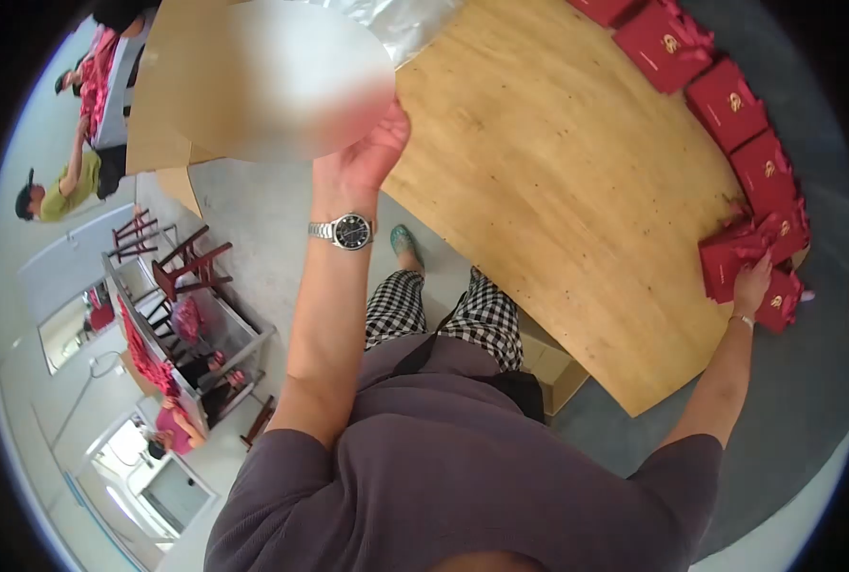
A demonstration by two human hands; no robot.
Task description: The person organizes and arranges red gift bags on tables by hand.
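The left arm is raised straight up from the shoulder, elbow nearly locked, with a wristwatch [352, 231] turned toward the camera. The left hand [365, 160] is bent back at the wrist and meets the lower edge of a cardboard sheet [172, 91] held up in the air. The thumb lies against the sheet. A blurred patch covers the fingers, so I cannot tell how firmly the hand grips.

The right arm stretches out low and to the side, almost straight, with a thin bracelet [741, 320] at the wrist. The right hand [753, 284] lies palm down on a small pile of red boxes [729, 262] at the edge of the wooden surface [558, 181]. The fingers are loosely curved over the top box, and it is too small to tell whether they clasp it or only rest there.

More red boxes with gold emblems [734, 103] run in a row along the far edge of the surface, the nearest touching the pile under the hand.

Checked trousers [444, 310] show below, between the arms.
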